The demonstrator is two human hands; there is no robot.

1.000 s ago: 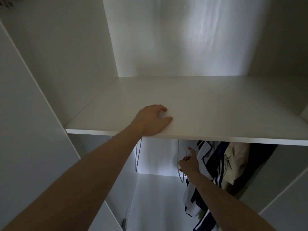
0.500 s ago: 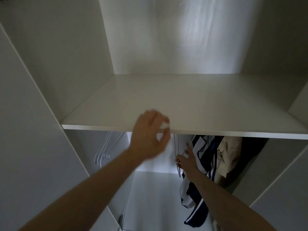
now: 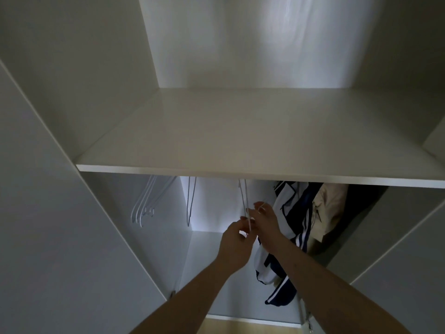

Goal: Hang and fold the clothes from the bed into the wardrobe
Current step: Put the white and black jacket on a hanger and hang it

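In the head view, both hands meet just below the centre of the frame, under the white shelf point(image 3: 240, 138): the left hand point(image 3: 234, 247) curls its grip round the lower end of a white hanger point(image 3: 244, 203) hanging from under the shelf, and the right hand point(image 3: 266, 221) pinches the same wire just beside it, probably to free one hanger for a garment. Right of the hands, a navy-and-white striped garment point(image 3: 289, 227) and a beige garment point(image 3: 330, 208) already hang in the wardrobe; spare hangers point(image 3: 147, 203) wait at middle left, and the bed is out of view.
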